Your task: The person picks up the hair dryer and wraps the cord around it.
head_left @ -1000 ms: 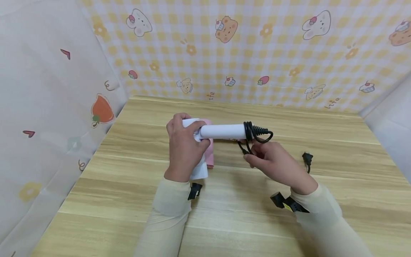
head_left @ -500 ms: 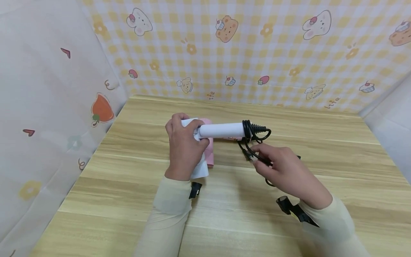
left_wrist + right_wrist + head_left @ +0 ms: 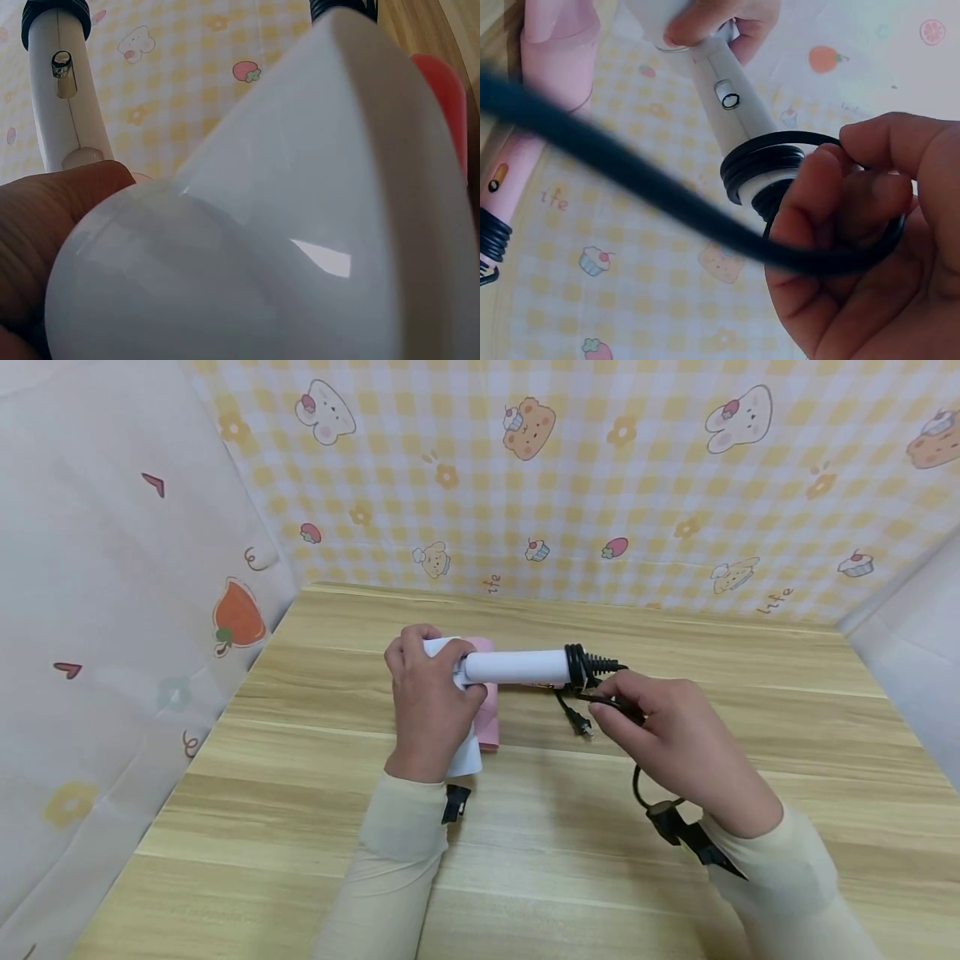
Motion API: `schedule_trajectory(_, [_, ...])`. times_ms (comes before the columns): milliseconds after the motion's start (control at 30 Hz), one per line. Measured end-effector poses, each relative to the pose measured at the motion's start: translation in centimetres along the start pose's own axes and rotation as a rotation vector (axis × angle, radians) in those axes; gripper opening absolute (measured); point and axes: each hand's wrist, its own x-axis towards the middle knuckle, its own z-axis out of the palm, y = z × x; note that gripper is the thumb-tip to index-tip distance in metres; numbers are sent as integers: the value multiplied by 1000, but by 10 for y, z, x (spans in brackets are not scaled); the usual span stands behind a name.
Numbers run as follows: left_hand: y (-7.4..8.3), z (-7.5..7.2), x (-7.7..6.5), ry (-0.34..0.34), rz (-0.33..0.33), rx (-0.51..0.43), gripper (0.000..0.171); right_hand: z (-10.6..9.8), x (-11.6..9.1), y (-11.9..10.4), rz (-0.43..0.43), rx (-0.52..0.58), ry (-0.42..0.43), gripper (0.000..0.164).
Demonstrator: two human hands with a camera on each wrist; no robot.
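Observation:
A white hair dryer (image 3: 519, 667) is gripped at its head end by my left hand (image 3: 429, 706) in the head view. Its handle points right, with black cord (image 3: 577, 667) coiled round the end. My right hand (image 3: 678, 735) pinches that cord just beyond the coils, and a loop hangs below the hand. The right wrist view has the cord (image 3: 645, 187) running across curled fingers and thumb. Under and behind the white one lies a pink hair dryer (image 3: 488, 727), partly hidden, its handle also wrapped in cord. The white body (image 3: 285, 225) fills most of the left wrist view.
A black plug (image 3: 579, 723) on a short cord lies on the wooden table (image 3: 262, 793), left of my right hand. Behind the table hangs a yellow checked cloth (image 3: 570, 485); a white cloth (image 3: 112, 610) stands along the left side.
My right hand has shifted right, drawing the cord with it. The plug that lay at the right is now out of sight, and a loop hangs under the hand. The left hand stays put.

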Motion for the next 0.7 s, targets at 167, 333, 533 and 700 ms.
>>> schedule_trajectory(167, [-1, -2, 0, -6, -9, 9, 36, -1, 6, -4, 3, -9, -1, 12])
schedule_trajectory(333, [0, -2, 1, -19, -14, 16, 37, -2, 11, -6, -61, -3, 17, 15])
schedule_trajectory(533, [3, -3, 1, -34, -8, 29, 37, -6, 18, -6, -65, -40, 76, 12])
schedule_trajectory(700, [5, -1, 0, -39, 2, 38, 36, -9, 24, -1, -33, -55, 118, 14])
